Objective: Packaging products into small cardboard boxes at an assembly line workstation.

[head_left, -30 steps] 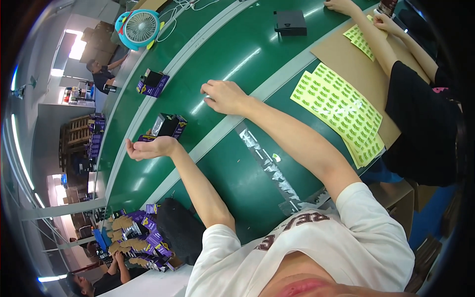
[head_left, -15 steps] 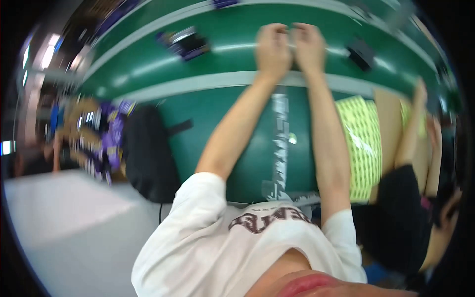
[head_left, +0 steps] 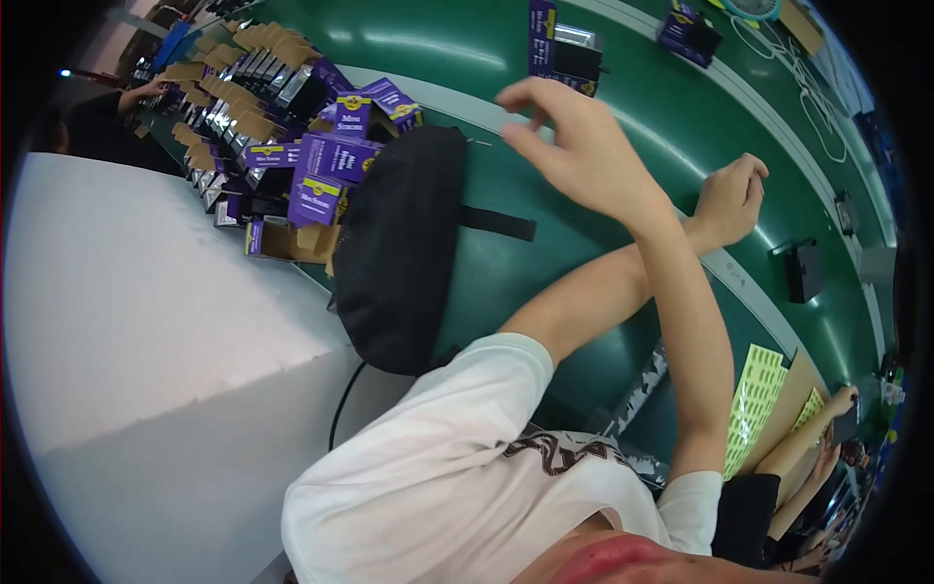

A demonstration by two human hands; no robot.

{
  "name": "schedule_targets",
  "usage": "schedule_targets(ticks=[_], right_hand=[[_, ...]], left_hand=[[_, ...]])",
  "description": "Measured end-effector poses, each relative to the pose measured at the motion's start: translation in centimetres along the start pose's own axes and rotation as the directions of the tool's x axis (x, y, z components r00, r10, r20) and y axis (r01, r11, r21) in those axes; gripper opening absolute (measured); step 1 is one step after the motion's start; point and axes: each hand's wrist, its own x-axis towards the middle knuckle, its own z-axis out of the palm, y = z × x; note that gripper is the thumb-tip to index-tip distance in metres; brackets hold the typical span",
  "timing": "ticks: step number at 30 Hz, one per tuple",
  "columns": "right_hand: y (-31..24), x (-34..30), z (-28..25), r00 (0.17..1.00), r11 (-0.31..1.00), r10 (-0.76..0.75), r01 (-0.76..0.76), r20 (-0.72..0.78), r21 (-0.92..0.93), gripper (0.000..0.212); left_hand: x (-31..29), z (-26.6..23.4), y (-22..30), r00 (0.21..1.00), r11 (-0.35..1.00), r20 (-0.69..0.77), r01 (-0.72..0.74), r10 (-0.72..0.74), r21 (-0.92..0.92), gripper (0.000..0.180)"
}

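My forearms cross, the right one passing above the left. My right hand [head_left: 576,146] reaches to the left over the green conveyor's near edge, thumb and fingers apart, with nothing between them. Just beyond it lie an upright purple box [head_left: 542,39] and a black device [head_left: 576,60] with a shiny top. My left hand [head_left: 728,201] is over the belt to the right, its fingers curled in; whatever they may hold is hidden. Farther right, a black box-like device [head_left: 804,271] stands on the green belt [head_left: 671,127].
Left of me are a black pouch [head_left: 404,253], a heap of purple boxes [head_left: 326,175] and rows of opened cartons [head_left: 263,78]. A white block-like surface [head_left: 146,311] fills the lower left. Yellow-green label sheets [head_left: 754,409] lie at right, beside a co-worker's arms [head_left: 798,453].
My view has turned to the left. The hands, side by side before, have parted and the arms have crossed, the right hand now left of the left one. The right hand has opened.
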Motion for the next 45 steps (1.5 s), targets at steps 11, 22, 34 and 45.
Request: schedule_targets(ticks=[11, 22, 34, 45], right_hand=[[0.4, 12.1, 11.0, 0.969, 0.977, 0.174, -0.192, 0.174, 0.097, 0.046], [-3.6, 12.5, 11.0, 0.948, 0.991, -0.062, 0.095, -0.311, 0.091, 0.041], [5.1, -13.2, -13.1, 0.405, 0.924, 0.372, -0.082, -0.835, 0.373, 0.041], [8.8, -20.0, -17.4, 0.808, 0.623, 0.191, -0.538, -0.557, -0.568, 0.071]], left_hand=[[3.3, -0.4, 0.6, 1.000, 1.000, 0.018, 0.016, -0.016, -0.013, 0.017], [2.4, 0.5, 0.6, 0.990, 0.988, 0.090, 0.116, -0.107, -0.097, 0.017], [7.1, -4.8, 2.1, 0.805, 0.314, 0.544, 0.593, -0.237, -0.741, 0.035], [7.9, -6.8, -3.8, 0.909, 0.753, 0.336, 0.398, -0.247, -0.523, 0.055]])
